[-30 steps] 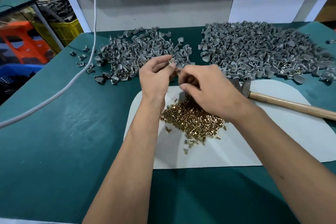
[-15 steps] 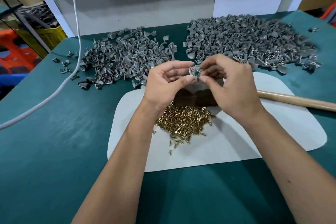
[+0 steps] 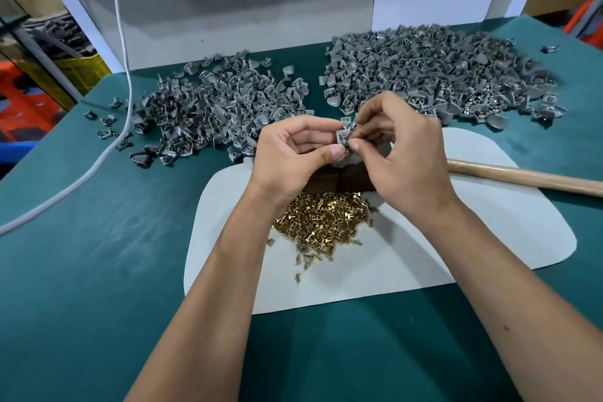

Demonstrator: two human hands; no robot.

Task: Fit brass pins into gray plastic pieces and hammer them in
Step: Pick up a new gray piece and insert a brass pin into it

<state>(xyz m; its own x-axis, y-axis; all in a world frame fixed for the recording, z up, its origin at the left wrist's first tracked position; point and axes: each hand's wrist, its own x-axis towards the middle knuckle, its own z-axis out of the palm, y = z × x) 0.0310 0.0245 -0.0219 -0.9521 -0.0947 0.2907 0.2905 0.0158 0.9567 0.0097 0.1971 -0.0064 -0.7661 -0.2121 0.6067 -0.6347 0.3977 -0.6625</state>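
Note:
My left hand (image 3: 293,153) pinches a small gray plastic piece (image 3: 343,134) between thumb and fingers above the table. My right hand (image 3: 401,153) meets it from the right, its thumb and fingertips pinched at the piece; whatever they hold is too small to make out. Below the hands lies a heap of brass pins (image 3: 323,219) on a white mat (image 3: 473,238). A dark block (image 3: 329,181) sits on the mat under the hands. The hammer's wooden handle (image 3: 522,176) lies to the right, its head hidden behind my right hand.
Two heaps of gray pieces lie at the back of the green table (image 3: 81,254): a smaller one on the left (image 3: 212,108), a larger one on the right (image 3: 440,75). A white cable (image 3: 124,75) trails over the left side. A white panel (image 3: 228,10) closes the back.
Both hands rose from the pin heap and came together, bringing the gray piece up between them. In the last half second they hardly moved.

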